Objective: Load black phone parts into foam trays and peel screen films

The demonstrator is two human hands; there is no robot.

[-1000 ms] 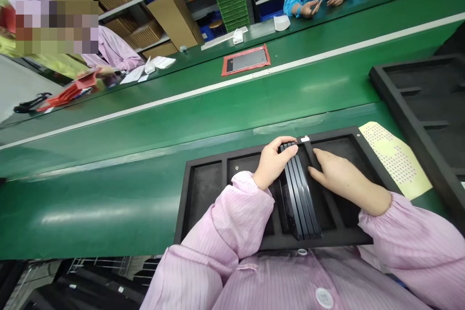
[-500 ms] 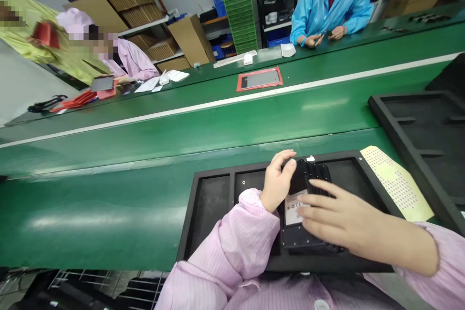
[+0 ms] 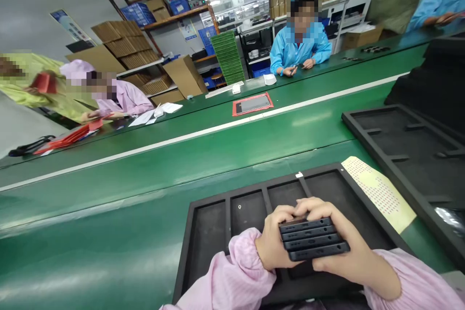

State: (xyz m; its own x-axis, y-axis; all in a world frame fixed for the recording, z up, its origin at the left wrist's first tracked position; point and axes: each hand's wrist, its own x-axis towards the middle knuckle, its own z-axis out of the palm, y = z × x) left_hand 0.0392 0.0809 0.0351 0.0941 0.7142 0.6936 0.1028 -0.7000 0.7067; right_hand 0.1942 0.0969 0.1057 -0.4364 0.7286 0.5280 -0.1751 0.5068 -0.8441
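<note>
A stack of several black phones (image 3: 314,240) is held up over the foam tray, its slim port edges with small holes facing me. My left hand (image 3: 272,238) wraps round the left end of the stack. My right hand (image 3: 350,247) grips the right end, with its thumb below and fingers over the top. Under the hands lies a black compartmented tray (image 3: 209,226), a small pale ring in one of its compartments. The phones' broad faces are mostly hidden by the fingers and the angle.
A yellow sticker sheet (image 3: 379,193) lies right of the tray. Beyond it are another black tray (image 3: 403,131) and a dark stack of trays (image 3: 428,82). Across the green bench (image 3: 109,203) rests a grey panel in a red sleeve (image 3: 253,103). Co-workers sit along the far side.
The phone stack has been lifted from the tray and tilted so its edges face me. My right hand has gone from lying over it to gripping it; the left now grips too. The view has shifted.
</note>
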